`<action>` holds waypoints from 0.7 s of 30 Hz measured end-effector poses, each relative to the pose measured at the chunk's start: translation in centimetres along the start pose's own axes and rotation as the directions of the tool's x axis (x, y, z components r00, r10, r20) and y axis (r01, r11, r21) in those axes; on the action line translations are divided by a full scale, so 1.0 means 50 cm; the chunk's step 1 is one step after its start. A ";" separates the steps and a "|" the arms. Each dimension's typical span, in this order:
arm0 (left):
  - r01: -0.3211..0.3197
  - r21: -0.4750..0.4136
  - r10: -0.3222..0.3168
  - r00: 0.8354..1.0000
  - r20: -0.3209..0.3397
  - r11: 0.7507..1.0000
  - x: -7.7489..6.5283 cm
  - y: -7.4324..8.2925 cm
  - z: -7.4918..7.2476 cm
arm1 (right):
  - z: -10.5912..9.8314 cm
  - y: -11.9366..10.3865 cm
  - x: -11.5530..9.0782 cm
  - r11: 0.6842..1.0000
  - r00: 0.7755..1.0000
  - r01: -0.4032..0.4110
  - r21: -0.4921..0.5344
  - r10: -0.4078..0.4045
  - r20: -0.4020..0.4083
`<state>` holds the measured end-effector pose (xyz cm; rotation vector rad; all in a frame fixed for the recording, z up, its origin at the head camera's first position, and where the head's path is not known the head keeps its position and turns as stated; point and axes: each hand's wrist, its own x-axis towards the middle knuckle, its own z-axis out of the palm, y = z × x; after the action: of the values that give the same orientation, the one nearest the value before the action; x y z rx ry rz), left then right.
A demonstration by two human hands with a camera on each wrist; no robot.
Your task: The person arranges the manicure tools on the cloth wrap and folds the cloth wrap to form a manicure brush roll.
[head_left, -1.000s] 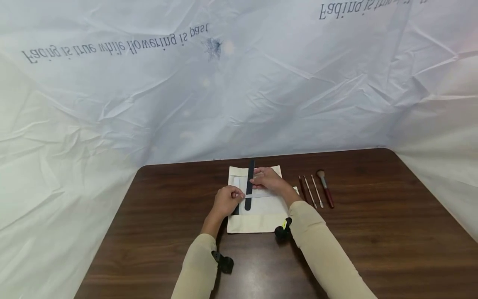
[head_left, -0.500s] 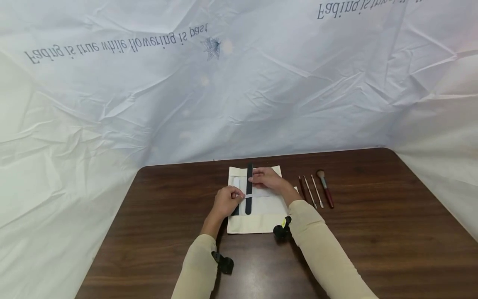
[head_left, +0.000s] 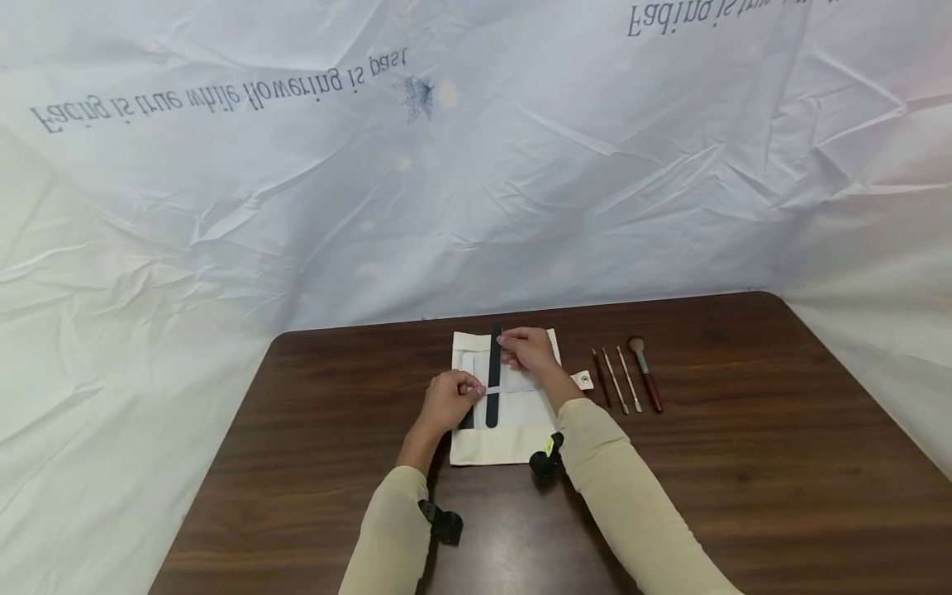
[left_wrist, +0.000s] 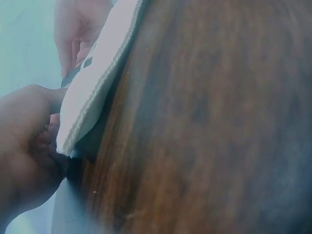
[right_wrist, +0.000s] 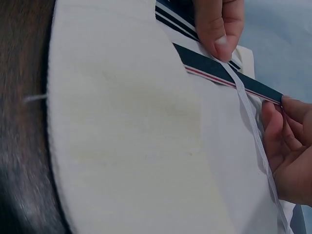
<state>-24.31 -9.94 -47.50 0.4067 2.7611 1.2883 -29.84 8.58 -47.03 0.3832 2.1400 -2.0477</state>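
Observation:
A dark nail file (head_left: 493, 372) lies lengthwise over an open cream cloth case (head_left: 494, 447), its middle passing under a white elastic band (right_wrist: 249, 112). My left hand (head_left: 449, 400) pinches the band just left of the file, as the right wrist view also shows. With thumb and fingers, my right hand (head_left: 530, 351) pinches the file near its far end. Beside the left hand, other flat files (right_wrist: 176, 18) with dark and white layers sit in the case, partly hidden by that hand. In the left wrist view the raised case edge (left_wrist: 100, 78) covers much of the work.
Right of the case lie a dark red thin stick (head_left: 601, 378), two slim metal tools (head_left: 616, 380) and a soft brush with a red handle (head_left: 645, 374). A snap tab (head_left: 583, 380) sticks out from the case. White sheeting (head_left: 476, 207) hangs behind the brown table (head_left: 312, 463).
The nail file has slid slightly toward me under the band and turned from slanted to nearly straight. My right hand has shifted up to the file's far end. The left hand has stayed in place.

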 end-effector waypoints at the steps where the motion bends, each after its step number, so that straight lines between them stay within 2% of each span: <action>1: -0.002 -0.002 0.002 1.000 0.005 1.000 -0.002 0.000 -0.002 | -0.001 -0.001 -0.005 1.000 1.000 -0.008 -0.013 0.008 0.020; 6: 0.020 -0.017 -0.019 0.999 0.035 1.000 -0.012 0.001 -0.010 | -0.010 -0.011 -0.028 0.992 0.981 -0.034 -0.124 0.057 0.185; 12: 0.049 -0.017 -0.048 0.998 0.029 0.999 -0.015 -0.003 -0.008 | -0.020 -0.013 -0.025 0.966 0.927 -0.010 -0.259 0.106 0.360; 15: 0.052 -0.010 -0.052 0.998 0.025 0.999 -0.015 -0.004 -0.007 | -0.023 -0.011 -0.021 0.958 0.908 0.004 -0.287 0.116 0.402; 21: 0.054 -0.014 -0.054 0.998 0.024 0.998 -0.012 -0.003 -0.004 | -0.029 -0.015 -0.021 0.953 0.910 0.025 -0.301 0.103 0.403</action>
<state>-23.79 -10.35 -47.54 0.3416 2.7217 1.2816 -28.97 9.90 -45.93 -0.0498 2.0973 -1.5644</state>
